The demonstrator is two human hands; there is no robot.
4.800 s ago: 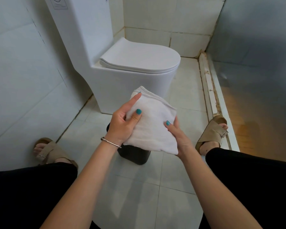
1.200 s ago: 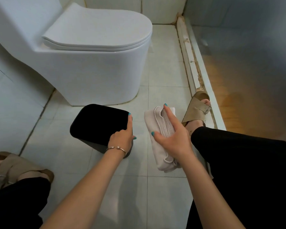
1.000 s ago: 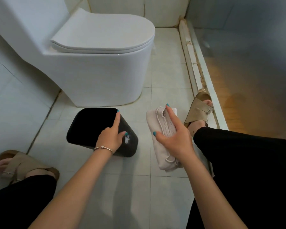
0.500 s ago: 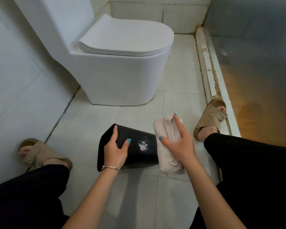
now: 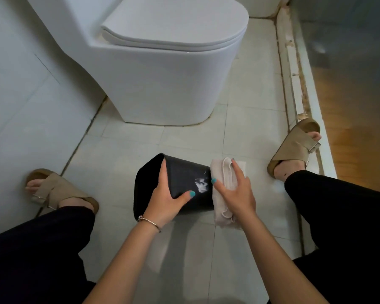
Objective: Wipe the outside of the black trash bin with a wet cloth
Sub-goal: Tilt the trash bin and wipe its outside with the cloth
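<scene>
The black trash bin (image 5: 184, 176) lies tipped on its side over the tiled floor, its open rim to the left and its base to the right. A whitish smear shows on its upper side near the base. My left hand (image 5: 166, 199) grips the bin near the rim, thumb across the top. My right hand (image 5: 235, 191) holds the folded off-white cloth (image 5: 221, 207), which is pressed against the bin's base end and hides it.
A white toilet (image 5: 162, 69) with its lid down stands just beyond the bin. A white tiled wall (image 5: 20, 95) runs along the left. A raised threshold (image 5: 298, 84) and wooden floor are on the right. My sandalled feet (image 5: 294, 150) flank the bin.
My left hand tipped the upright bin onto its side and pulled it nearer. My right hand brought the folded cloth against the bin's base end.
</scene>
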